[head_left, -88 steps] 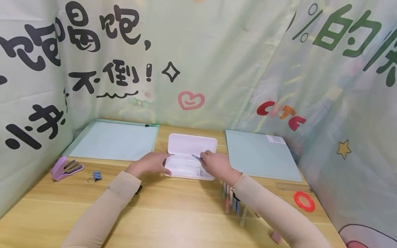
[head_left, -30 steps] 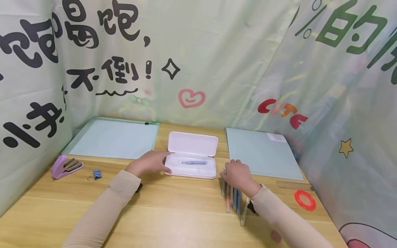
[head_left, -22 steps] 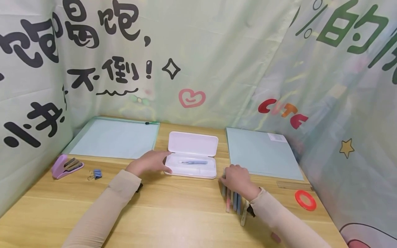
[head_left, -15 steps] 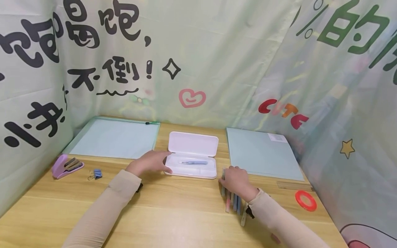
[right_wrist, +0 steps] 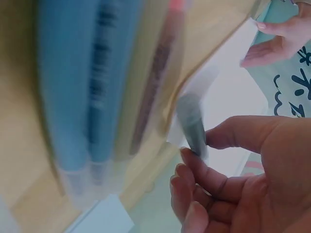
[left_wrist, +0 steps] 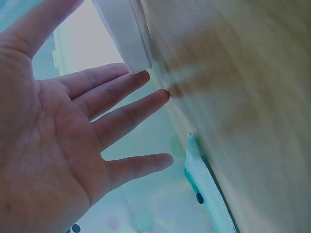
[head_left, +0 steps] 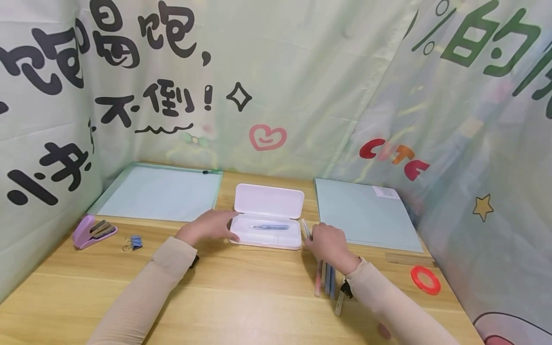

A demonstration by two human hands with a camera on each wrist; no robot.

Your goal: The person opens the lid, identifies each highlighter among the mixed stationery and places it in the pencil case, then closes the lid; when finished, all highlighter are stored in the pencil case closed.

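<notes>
Two bare hands in beige sleeves work over a wooden table (head_left: 241,302). At the centre of the head view lies a white pencil case (head_left: 268,200), its lid raised at the back, with one pale blue pen (head_left: 276,227) lying inside. The left hand (head_left: 208,225), left of centre, has its fingers spread at the case's left end; whether it presses is hard to tell. The right hand (head_left: 328,243), right of centre, pinches a grey-green marker (right_wrist: 193,124) between thumb and fingertips; the marker tilts just beside the case's right end. Below that hand, a row of markers (head_left: 327,282) includes pink and blue ones. A red ring (head_left: 425,280) lies at lower right, and a blue binder clip (head_left: 136,242) at left.
</notes>
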